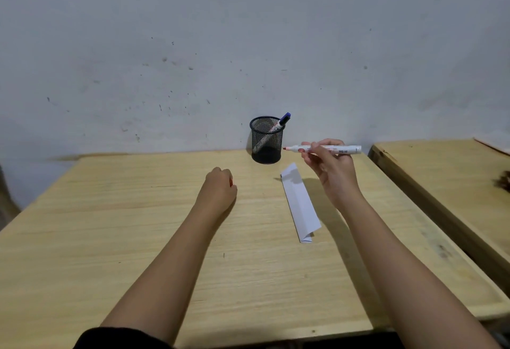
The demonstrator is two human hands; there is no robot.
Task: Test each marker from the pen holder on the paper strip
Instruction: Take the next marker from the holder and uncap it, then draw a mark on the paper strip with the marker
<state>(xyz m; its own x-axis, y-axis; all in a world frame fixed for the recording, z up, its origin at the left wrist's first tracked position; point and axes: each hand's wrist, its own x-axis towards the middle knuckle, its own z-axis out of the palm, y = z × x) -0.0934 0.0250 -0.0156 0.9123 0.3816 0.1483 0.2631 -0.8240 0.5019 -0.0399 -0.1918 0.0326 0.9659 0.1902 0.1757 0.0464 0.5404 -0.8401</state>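
Note:
A black mesh pen holder (266, 141) stands at the back of the wooden table (138, 224), against the wall. A marker with a blue cap (282, 122) leans inside it. My right hand (329, 168) holds an uncapped white marker (323, 149) level in the air, its red tip pointing left toward the holder. Below that hand a white folded paper strip (300, 202) lies on the table. My left hand (220, 186) rests on the table as a fist; a bit of red shows between its fingers, probably the marker's cap.
A second wooden table (447, 180) stands to the right, with a narrow gap between the two. A grey scuffed wall (248, 45) rises right behind the table.

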